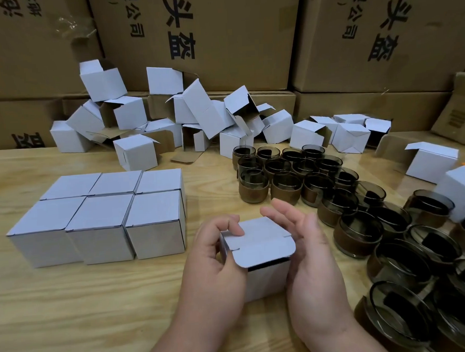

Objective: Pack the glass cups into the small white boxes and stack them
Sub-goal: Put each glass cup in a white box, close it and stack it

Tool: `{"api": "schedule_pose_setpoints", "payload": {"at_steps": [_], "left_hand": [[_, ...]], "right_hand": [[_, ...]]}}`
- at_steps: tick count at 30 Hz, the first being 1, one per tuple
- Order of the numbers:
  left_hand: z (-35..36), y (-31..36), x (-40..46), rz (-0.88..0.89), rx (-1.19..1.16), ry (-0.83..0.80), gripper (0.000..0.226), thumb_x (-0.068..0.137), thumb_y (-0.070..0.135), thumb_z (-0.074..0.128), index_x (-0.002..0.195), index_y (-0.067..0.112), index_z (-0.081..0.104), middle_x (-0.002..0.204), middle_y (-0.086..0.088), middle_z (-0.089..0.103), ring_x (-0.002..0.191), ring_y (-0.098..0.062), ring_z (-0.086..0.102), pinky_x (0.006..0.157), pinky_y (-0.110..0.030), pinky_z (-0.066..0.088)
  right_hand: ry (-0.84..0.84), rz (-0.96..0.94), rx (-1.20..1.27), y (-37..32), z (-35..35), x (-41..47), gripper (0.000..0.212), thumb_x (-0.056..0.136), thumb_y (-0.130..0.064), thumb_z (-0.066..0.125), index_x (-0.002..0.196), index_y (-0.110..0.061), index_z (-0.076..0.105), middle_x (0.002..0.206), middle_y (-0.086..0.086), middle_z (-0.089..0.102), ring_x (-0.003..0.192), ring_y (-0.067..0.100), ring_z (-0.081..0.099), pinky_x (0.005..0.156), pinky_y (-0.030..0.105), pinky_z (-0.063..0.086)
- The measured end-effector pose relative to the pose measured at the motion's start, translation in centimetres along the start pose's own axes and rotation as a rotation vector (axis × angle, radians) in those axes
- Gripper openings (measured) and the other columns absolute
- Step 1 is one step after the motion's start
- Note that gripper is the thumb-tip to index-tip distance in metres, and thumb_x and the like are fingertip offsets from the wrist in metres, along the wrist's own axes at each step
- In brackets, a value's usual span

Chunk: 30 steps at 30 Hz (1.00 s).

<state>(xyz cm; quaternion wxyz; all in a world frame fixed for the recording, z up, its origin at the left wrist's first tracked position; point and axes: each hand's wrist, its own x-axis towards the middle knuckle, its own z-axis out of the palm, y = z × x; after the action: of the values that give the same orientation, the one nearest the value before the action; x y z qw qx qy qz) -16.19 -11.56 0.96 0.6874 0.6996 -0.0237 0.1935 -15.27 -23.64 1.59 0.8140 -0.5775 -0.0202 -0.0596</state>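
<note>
Fingers point(230, 225) of the left hand point(216, 254) curl round the box point(260, 257), thumb and forefinger pinching its near-left corner, while the right hand point(308, 247) lies flat against the right wall with fingers spread and nearly straight. The lid flap point(264, 245) is folded over but its tongue is not yet tucked; a dark gap shows below its front edge. Whether a cup sits inside cannot be told. The likely slip is the tongue buckling or riding outside the front wall if pressed crookedly, or the box tipping since it is tilted between the palms. Left of the fingers stand six closed boxes point(99, 217) in a tight block, the place to stack. Just right of the right hand crowd the cups point(358, 236), close enough that a swinging wrist could knock one. Beyond the fingertips lie the empty boxes point(196, 118) in a heap.
</note>
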Motion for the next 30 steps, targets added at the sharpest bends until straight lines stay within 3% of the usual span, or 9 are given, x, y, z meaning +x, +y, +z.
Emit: {"api": "schedule_pose_setpoints", "payload": {"at_steps": [3, 6, 10, 14, 17, 20, 22, 26, 30], "left_hand": [[-0.15, -0.16, 0.05, -0.004, 0.022, 0.004, 0.036, 0.087, -0.001, 0.064, 0.084, 0.034, 0.065, 0.114, 0.02, 0.066, 0.116, -0.012, 0.062, 0.092, -0.037, 0.05], [-0.22, -0.2, 0.02, -0.011, -0.007, -0.01, 0.02, 0.078, 0.014, 0.064, 0.086, 0.033, 0.066, 0.115, 0.02, 0.066, 0.115, -0.014, 0.062, 0.095, -0.041, 0.051], [-0.39, -0.31, -0.28, -0.075, -0.116, -0.129, 0.029, 0.072, 0.028, 0.07, 0.098, 0.037, 0.066, 0.118, 0.021, 0.065, 0.115, -0.017, 0.064, 0.09, -0.037, 0.054], [-0.67, -0.29, -0.26, -0.089, -0.151, -0.26, 0.056, 0.066, 0.035, 0.074, 0.117, 0.049, 0.057, 0.113, 0.008, 0.07, 0.107, -0.019, 0.069, 0.086, -0.028, 0.055], [-1.0, -0.27, -0.22, -0.06, -0.115, -0.348, 0.068, 0.071, 0.023, 0.073, 0.127, 0.052, 0.048, 0.113, 0.02, 0.067, 0.107, -0.012, 0.069, 0.086, -0.018, 0.053], [-1.0, 0.05, -0.31, -0.016, -0.109, -0.378, 0.073, 0.073, 0.037, 0.072, 0.139, 0.039, 0.04, 0.115, 0.033, 0.062, 0.109, -0.002, 0.067, 0.087, -0.012, 0.05], [-0.95, 0.11, -0.25, 0.0, -0.122, -0.34, 0.069, 0.076, 0.045, 0.067, 0.139, 0.03, 0.043, 0.117, 0.033, 0.062, 0.109, 0.006, 0.063, 0.088, -0.009, 0.048], [-0.96, -0.22, -0.08, -0.009, -0.133, -0.241, 0.053, 0.075, 0.054, 0.067, 0.126, 0.044, 0.058, 0.128, 0.017, 0.062, 0.113, -0.002, 0.063, 0.09, -0.016, 0.049], [-0.83, -0.08, -0.23, -0.04, -0.143, -0.231, 0.046, 0.073, 0.05, 0.072, 0.118, 0.043, 0.063, 0.113, 0.014, 0.07, 0.099, -0.003, 0.068, 0.08, -0.015, 0.052]], "right_hand": [[-0.04, -0.06, -0.033, -0.18, 0.15, -0.21, 0.046, 0.076, -0.061, 0.067, 0.114, -0.036, 0.074, 0.122, -0.01, 0.072, 0.111, 0.006, 0.068, 0.086, 0.027, 0.056], [-0.04, -0.094, -0.083, 0.03, 0.07, -0.31, 0.032, 0.081, -0.039, 0.068, 0.111, -0.031, 0.075, 0.106, -0.008, 0.076, 0.094, 0.006, 0.071, 0.072, 0.017, 0.054], [-0.026, -0.1, -0.139, 0.07, 0.19, -0.19, 0.031, 0.077, -0.051, 0.07, 0.105, -0.038, 0.075, 0.104, -0.002, 0.077, 0.093, 0.016, 0.072, 0.071, 0.025, 0.056], [0.019, -0.127, -0.14, -0.04, 0.32, -0.05, 0.043, 0.069, -0.066, 0.068, 0.097, -0.034, 0.077, 0.11, -0.007, 0.075, 0.093, 0.01, 0.072, 0.071, 0.019, 0.054], [0.04, -0.119, -0.132, -0.05, 0.4, 0.01, 0.045, 0.07, -0.066, 0.07, 0.095, -0.029, 0.077, 0.105, -0.001, 0.075, 0.087, 0.015, 0.072, 0.07, 0.026, 0.057], [0.048, -0.109, -0.122, -0.1, 0.39, -0.01, 0.045, 0.069, -0.066, 0.07, 0.094, -0.028, 0.076, 0.099, 0.0, 0.075, 0.083, 0.014, 0.071, 0.067, 0.025, 0.057], [0.054, -0.133, -0.138, -0.18, 0.42, -0.06, 0.044, 0.07, -0.067, 0.068, 0.094, -0.031, 0.077, 0.1, -0.004, 0.075, 0.083, 0.008, 0.071, 0.067, 0.02, 0.054], [0.048, -0.126, -0.156, -0.12, 0.48, -0.06, 0.043, 0.069, -0.07, 0.067, 0.095, -0.037, 0.075, 0.102, -0.006, 0.076, 0.086, 0.007, 0.071, 0.071, 0.02, 0.055], [0.051, -0.087, -0.134, 0.01, 0.4, 0.02, 0.038, 0.073, -0.071, 0.071, 0.098, -0.042, 0.073, 0.094, -0.01, 0.075, 0.079, 0.001, 0.07, 0.064, 0.017, 0.053]]}}
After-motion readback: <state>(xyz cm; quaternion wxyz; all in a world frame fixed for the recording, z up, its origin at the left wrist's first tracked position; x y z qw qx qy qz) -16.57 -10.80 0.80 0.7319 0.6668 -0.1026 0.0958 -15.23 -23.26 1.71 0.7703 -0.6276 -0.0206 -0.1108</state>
